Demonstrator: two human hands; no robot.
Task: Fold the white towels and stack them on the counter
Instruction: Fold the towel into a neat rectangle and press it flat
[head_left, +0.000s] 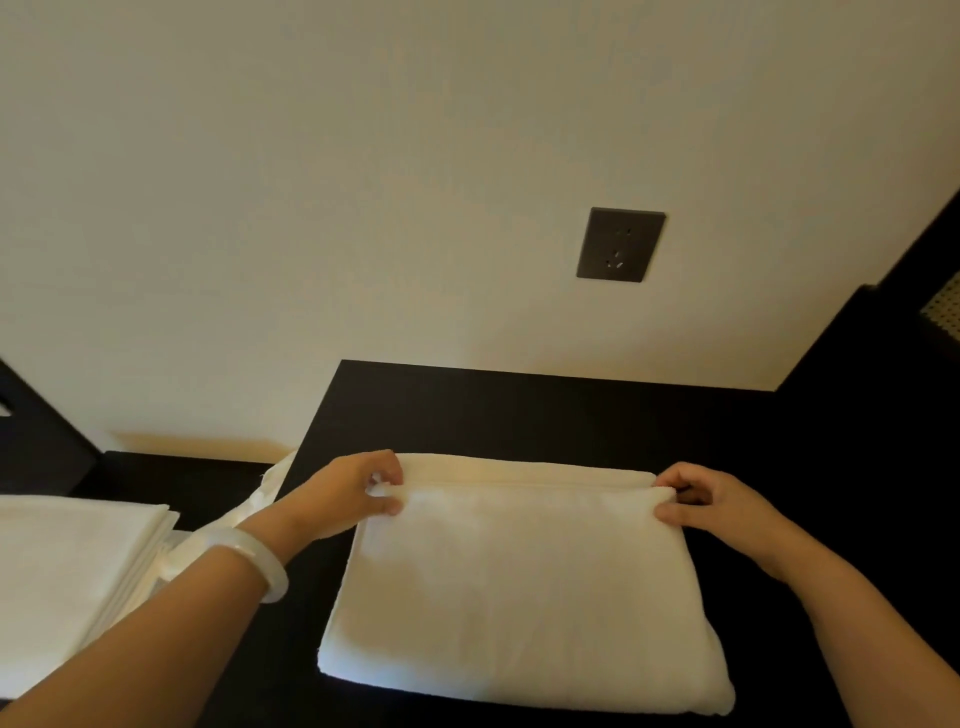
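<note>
We find the soft white folded cloth towel (519, 582) flat on the black table (519, 410), left hand (358, 491) and right hand (711, 501) each with grip pinched on a far corner; light, limp, layers likely to slide, so corners look the right hold.

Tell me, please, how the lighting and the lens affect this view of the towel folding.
Head view: dim, warm light tints the folded white cloth towel cream; the flat black counter shows no surface detail; the wide lens tilts the dark square wall socket.
</note>
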